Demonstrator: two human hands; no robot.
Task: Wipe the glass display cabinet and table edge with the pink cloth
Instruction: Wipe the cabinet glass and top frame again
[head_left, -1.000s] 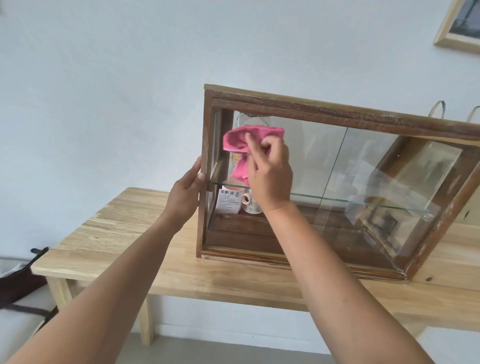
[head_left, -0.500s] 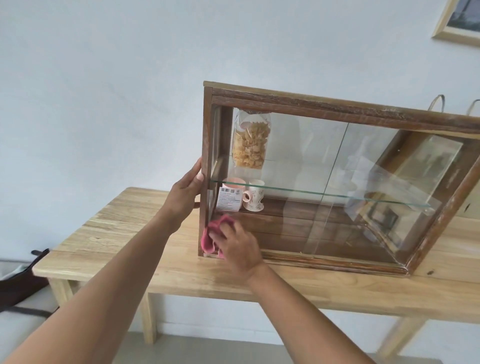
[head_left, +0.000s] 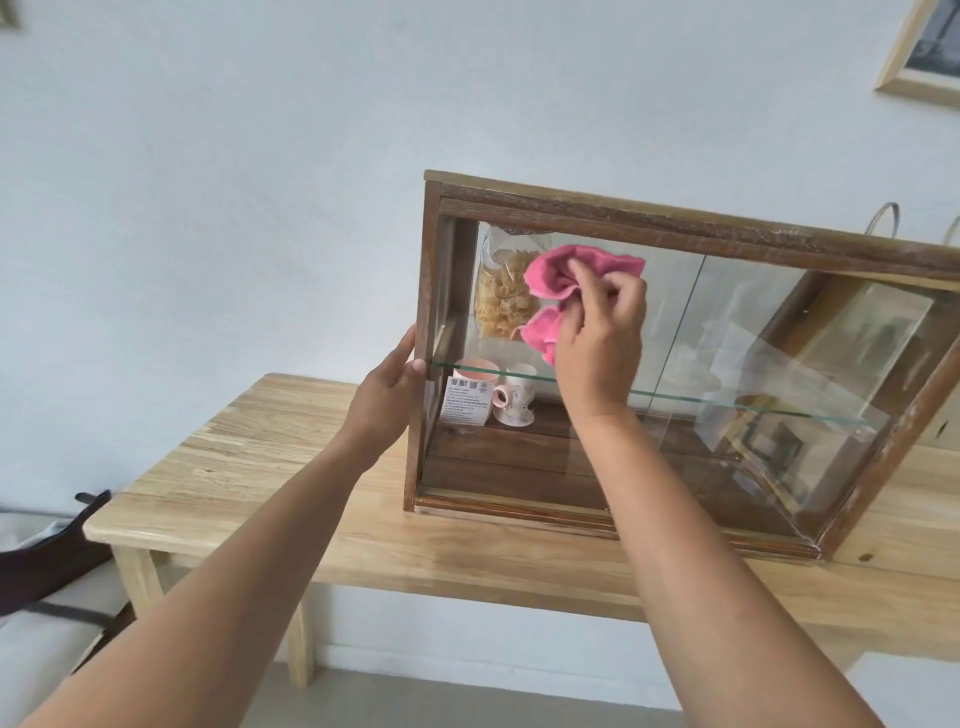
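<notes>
Right hand (head_left: 597, 338): grip closed around the bunched pink cloth (head_left: 566, 283), fingers curled, pressing it flat against the front glass pane (head_left: 670, 332) in the upper left part of the glass display cabinet (head_left: 675, 228). Left hand (head_left: 387, 395): grip open, palm and fingers laid against the left wooden post (head_left: 423, 332) of the cabinet at shelf height; it holds nothing, it only braces.

The cabinet stands on the wooden bench (head_left: 291, 467), towards its right end. Behind the glass: a bag of dried noodles (head_left: 501, 301) on the upper level, a small pink cup (head_left: 514, 400) and a labelled box (head_left: 466, 402) below.

Assessment: the glass is in hand; the bench edge (head_left: 467, 571) appears not yet attended to.

Recommendations for the stroke: keep the cloth spread rather than wadded, so more face meets the pane. Work in overlapping passes, into the corners by the frame. Press moderately; the left brace should oppose the push so the cabinet does not slide on the bench.
</notes>
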